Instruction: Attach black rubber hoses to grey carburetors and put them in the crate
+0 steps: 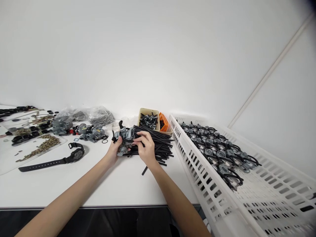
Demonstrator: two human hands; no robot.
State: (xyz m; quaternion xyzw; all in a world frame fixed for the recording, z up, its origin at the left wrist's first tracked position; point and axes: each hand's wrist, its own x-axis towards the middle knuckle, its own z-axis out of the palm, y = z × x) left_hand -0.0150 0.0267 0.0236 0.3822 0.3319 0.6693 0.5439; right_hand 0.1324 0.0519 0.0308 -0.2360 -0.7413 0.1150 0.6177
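A grey metal carburetor (pixel 126 134) with black fittings is held just above the table, tilted. My left hand (pixel 113 152) is closed around its left and lower side. On its right side, my right hand (pixel 146 147) has thumb and fingers pinched together at a black hose; the fingers partly hide the hose's end. Behind and under my right hand lies a pile of cut black rubber hoses (pixel 161 143). Several more carburetors (pixel 91 132) stand to the left, with black O-rings (pixel 105 139) beside them.
A white slotted crate (pixel 197 168) on the right holds rows of carburetors with hoses (pixel 221 153). At the back are a cream bin (pixel 140 115) of small parts and an orange basket (pixel 165 121). A black watch (pixel 74 156), brass fittings (pixel 46 144) and plastic bags (pixel 100 115) lie left.
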